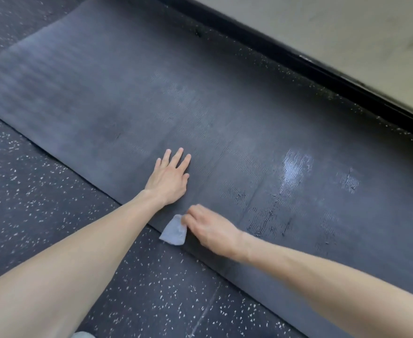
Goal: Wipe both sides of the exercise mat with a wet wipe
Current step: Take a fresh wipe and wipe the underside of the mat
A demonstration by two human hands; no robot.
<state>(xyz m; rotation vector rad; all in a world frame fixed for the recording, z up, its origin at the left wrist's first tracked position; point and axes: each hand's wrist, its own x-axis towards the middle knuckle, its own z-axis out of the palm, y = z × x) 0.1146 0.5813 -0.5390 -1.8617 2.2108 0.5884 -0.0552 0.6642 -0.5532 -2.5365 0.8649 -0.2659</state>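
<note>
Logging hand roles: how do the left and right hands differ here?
The left hand lies flat, fingers straight, on the exercise mat; the right hand is curled, pinching the wet wipe. Left hand sits farther in; right hand at the mat's near edge. Both are bare.

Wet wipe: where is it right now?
In the head view, low centre, the wet wipe is pinched by the right hand at the near edge of the mat, below the left hand flat on it.

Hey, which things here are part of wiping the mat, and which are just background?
Part of the job: exercise mat, wet wipe, right hand pinching it, left hand flat on the mat.
Just there: speckled floor, black baseboard, pale wall.
</note>
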